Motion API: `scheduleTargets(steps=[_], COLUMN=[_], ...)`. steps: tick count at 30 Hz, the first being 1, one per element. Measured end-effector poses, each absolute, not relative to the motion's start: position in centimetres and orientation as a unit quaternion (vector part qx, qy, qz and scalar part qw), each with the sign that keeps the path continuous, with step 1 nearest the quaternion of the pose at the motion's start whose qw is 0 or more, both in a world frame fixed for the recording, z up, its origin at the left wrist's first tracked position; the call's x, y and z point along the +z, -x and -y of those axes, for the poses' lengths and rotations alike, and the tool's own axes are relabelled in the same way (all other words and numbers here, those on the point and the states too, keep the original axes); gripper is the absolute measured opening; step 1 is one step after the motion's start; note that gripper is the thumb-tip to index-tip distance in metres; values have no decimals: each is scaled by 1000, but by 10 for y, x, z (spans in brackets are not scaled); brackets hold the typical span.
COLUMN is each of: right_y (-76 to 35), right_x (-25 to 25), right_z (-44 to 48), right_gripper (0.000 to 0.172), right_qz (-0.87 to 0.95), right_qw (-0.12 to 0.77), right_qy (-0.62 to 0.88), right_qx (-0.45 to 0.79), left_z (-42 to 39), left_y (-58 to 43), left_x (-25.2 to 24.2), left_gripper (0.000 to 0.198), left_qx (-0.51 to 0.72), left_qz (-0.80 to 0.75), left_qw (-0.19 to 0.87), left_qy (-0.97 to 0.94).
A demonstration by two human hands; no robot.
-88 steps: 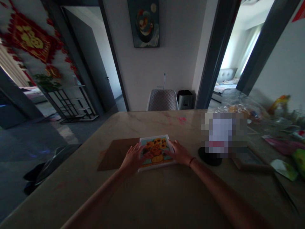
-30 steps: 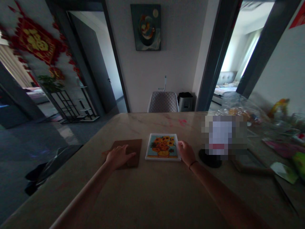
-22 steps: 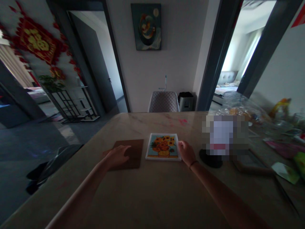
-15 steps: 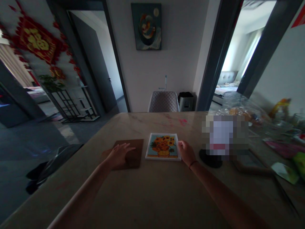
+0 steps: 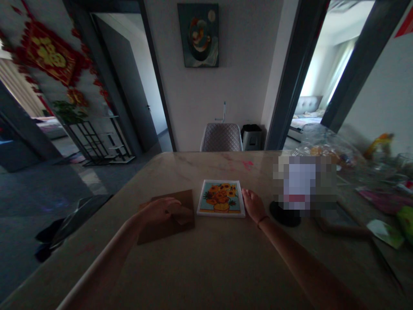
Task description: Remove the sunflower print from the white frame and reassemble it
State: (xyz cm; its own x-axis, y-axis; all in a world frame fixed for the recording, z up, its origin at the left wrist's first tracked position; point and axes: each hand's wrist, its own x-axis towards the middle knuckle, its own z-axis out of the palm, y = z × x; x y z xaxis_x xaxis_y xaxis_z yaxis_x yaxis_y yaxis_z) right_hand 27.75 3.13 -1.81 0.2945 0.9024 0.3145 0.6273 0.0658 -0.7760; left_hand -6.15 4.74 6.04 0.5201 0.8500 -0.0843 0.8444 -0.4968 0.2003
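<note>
A small white-edged sunflower picture [image 5: 221, 198] lies flat in the middle of the table. Along its right edge rests my right hand [image 5: 254, 206], fingers together and closed against the border. To the left of the picture is a flat brown cardboard-like sheet [image 5: 155, 232], turned at a slant, with a raised or folded part near its right side. My left hand [image 5: 160, 211] lies over this sheet with bent fingers closed on it. The thumb's exact grip is hard to see in the dim light.
On the right of the table [image 5: 219, 267] stands a black round base [image 5: 285, 214] under a blurred-out patch. Beyond it are a dark-framed flat object [image 5: 343, 219], clear plastic wrapping [image 5: 325, 142] and a green packet [image 5: 405, 221]. A quilted chair [image 5: 221, 137] faces the far edge.
My left hand has gone from spread fingers to bent ones, and the brown sheet has turned, its near left corner coming toward me. My right hand's fingers have straightened slightly; the sunflower picture stays put.
</note>
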Motion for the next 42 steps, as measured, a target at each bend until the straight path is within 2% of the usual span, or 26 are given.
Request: scheduleTargets(steps=[4,12,24,31,34,39,42], right_y=[-276,-276,-271,-267,-265,-260,-252], right_x=[-15,-17,-20,-13,-12,-6,8], right_z=[-30,-32,-29,-20,-18,-22,-20], right_gripper=[36,32,26,26,27,26,30], right_qz=[577,576,653,706,728,660,626], right_qw=[457,439,362,352,357,435,468], right_qy=[657,672,659,604,570,593,585], right_qx=[162,158,88,113,129,153,218], left_z=[-46,-46,-35,-36,-34,-24,-19], left_y=[61,69,37,27,22,11,4], left_x=[68,76,85,83,83,85,85], left_gripper=[36,46,50,49,53,38,36], left_qx=[13,31,183,263,245,201,189], left_qz=[-504,-523,-466,-444,-442,-437,-427], left_qw=[148,205,187,133,137,107,97], left_qy=[-851,-827,-845,-846,-852,-870,-879])
